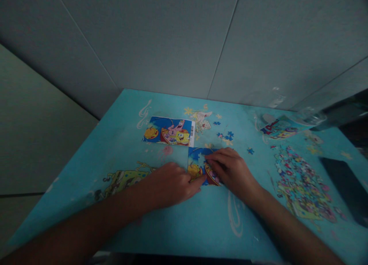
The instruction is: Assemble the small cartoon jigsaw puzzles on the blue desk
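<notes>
A partly joined cartoon jigsaw [198, 163] lies in the middle of the turquoise table [178, 223]. My left hand [169, 182] rests flat beside its left edge, fingers stretched toward it and touching its lower corner. My right hand [230, 169] lies over the jigsaw's right side, fingers curled and pressing on the pieces; whether it pinches one piece I cannot make out. A printed reference card [169, 131] with the same cartoon picture lies just beyond, to the left.
A few loose pieces [227, 135] lie behind my right hand. A large heap of loose pieces [301, 184] covers the table's right side. A clear bag with a printed label [280, 128] sits at the back right. A dark flat object [345, 184] lies at the right edge. Grey walls close the back.
</notes>
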The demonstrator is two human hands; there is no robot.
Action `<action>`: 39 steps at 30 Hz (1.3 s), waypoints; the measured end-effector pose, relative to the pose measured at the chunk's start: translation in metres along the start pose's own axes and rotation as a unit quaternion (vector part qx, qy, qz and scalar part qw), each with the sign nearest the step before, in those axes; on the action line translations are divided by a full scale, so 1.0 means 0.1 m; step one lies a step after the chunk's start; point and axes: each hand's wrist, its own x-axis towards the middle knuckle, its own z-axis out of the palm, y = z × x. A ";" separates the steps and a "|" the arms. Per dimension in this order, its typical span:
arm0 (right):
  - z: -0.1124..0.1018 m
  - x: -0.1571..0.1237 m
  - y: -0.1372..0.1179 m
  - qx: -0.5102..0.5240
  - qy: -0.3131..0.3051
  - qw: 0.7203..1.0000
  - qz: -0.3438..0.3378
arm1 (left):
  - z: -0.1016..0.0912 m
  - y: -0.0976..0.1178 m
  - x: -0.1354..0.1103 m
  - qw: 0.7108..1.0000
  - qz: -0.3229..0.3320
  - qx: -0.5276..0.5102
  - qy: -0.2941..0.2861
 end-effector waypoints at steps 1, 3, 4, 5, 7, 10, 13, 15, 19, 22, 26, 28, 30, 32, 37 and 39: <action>-0.02 0.00 0.00 0.003 0.006 1.000 0.003 | 0.00 0.00 0.00 1.000 -0.001 0.000 0.002; -0.08 -0.01 0.00 0.005 0.021 1.000 0.014 | 0.00 0.00 0.00 1.000 -0.001 -0.003 0.005; -0.11 -0.01 0.01 0.002 0.029 0.999 0.018 | 0.00 0.00 -0.01 1.000 0.000 -0.004 0.004; -0.14 -0.02 0.02 -0.004 0.037 0.999 0.023 | 0.00 0.00 -0.01 1.000 0.001 -0.004 0.001; -0.20 -0.04 0.04 -0.017 0.046 0.998 0.033 | -0.01 -0.01 -0.01 1.000 0.005 -0.001 -0.007; -0.28 -0.06 0.09 -0.043 0.060 0.997 0.039 | 0.00 -0.01 -0.01 1.000 0.008 0.006 -0.013; -0.35 -0.08 0.12 -0.066 0.076 0.994 0.037 | 0.00 -0.01 -0.01 1.000 0.007 0.006 -0.011; -0.38 -0.09 0.14 -0.077 0.084 0.993 0.038 | 0.01 -0.01 -0.01 1.000 0.007 0.004 -0.014; -0.40 -0.10 0.17 -0.103 0.085 0.990 0.039 | 0.02 -0.01 -0.02 1.000 0.011 0.004 -0.015; -0.43 -0.11 0.20 -0.121 0.096 0.987 0.044 | 0.02 -0.01 -0.03 1.000 0.012 0.009 -0.010; -0.53 -0.13 0.27 -0.165 0.125 0.976 0.068 | 0.02 -0.02 -0.03 1.000 0.018 0.010 -0.010; -0.59 -0.14 0.33 -0.189 0.133 0.970 0.080 | 0.03 -0.02 -0.02 1.000 0.020 0.013 -0.009; -0.62 -0.16 0.39 -0.205 0.140 0.964 0.093 | 0.05 -0.02 -0.02 1.000 0.021 0.014 -0.002; -0.64 -0.16 0.44 -0.214 0.143 0.960 0.106 | 0.07 -0.03 -0.03 1.000 0.023 0.012 0.004; -0.65 -0.17 0.48 -0.219 0.136 0.959 0.115 | 0.10 -0.05 -0.06 0.999 0.036 0.020 -0.001; -0.64 -0.17 0.46 -0.214 0.134 0.961 0.111 | 0.10 -0.05 -0.06 0.999 0.039 0.021 -0.004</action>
